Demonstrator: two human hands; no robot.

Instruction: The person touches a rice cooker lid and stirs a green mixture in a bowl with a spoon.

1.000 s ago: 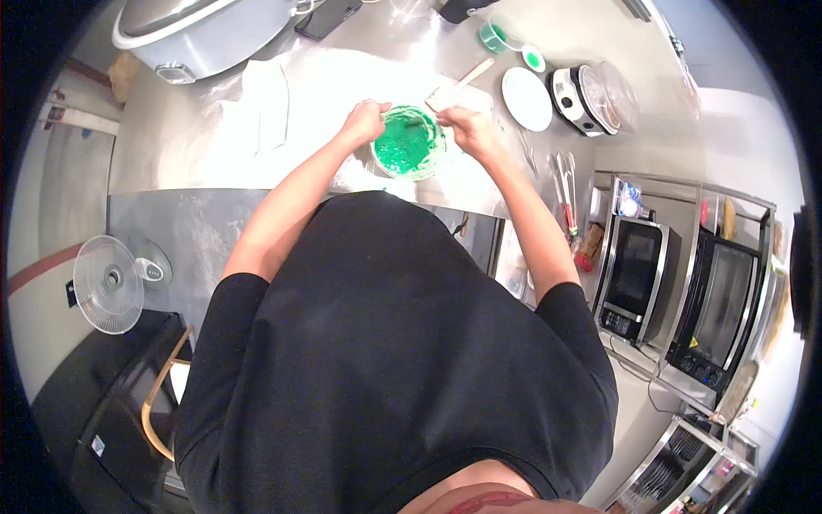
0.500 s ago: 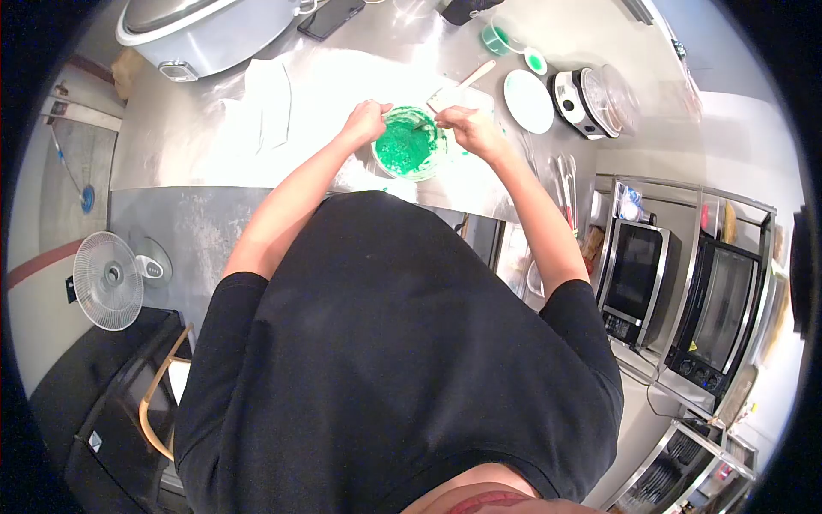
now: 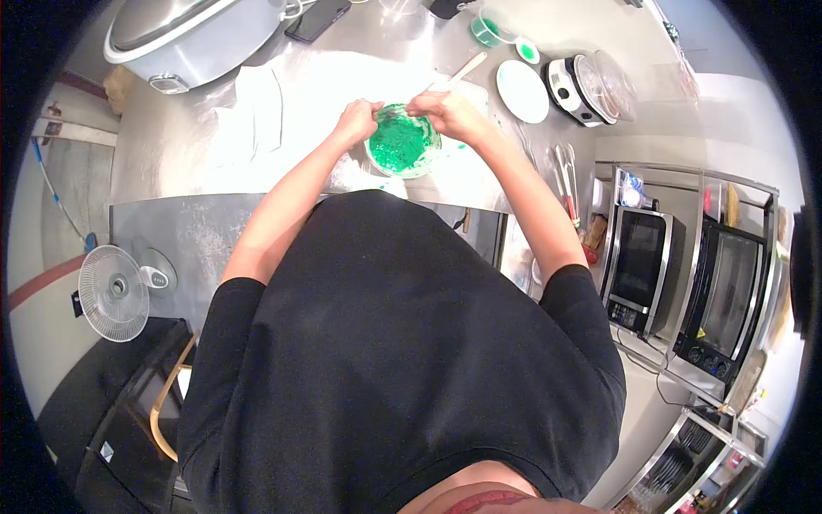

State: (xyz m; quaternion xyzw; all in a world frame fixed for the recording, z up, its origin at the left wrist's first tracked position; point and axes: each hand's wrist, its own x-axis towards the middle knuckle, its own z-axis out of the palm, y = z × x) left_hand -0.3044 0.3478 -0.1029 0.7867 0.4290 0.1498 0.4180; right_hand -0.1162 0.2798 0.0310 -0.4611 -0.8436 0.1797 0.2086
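Observation:
A bowl of thick green mixture stands on the steel table in front of me, its inner wall smeared green. At its upper left rim, my left hand is closed with the fingers pinching the edge. My right hand is over the upper right of the bowl, fingers curled together. What it holds is mostly hidden, though it seems to reach into the mixture. Just beyond the right hand lies a spatula with a pale handle, its blade partly covered by that hand.
To the right are a white plate, a small slow cooker, a green-stained tub and a small green dish. Tongs lie near the right edge. A large grey cooker and a phone are at back left.
My right hand has moved left over the bowl, toward my left hand. The left hand stays at the rim. The whole view has shifted slightly.

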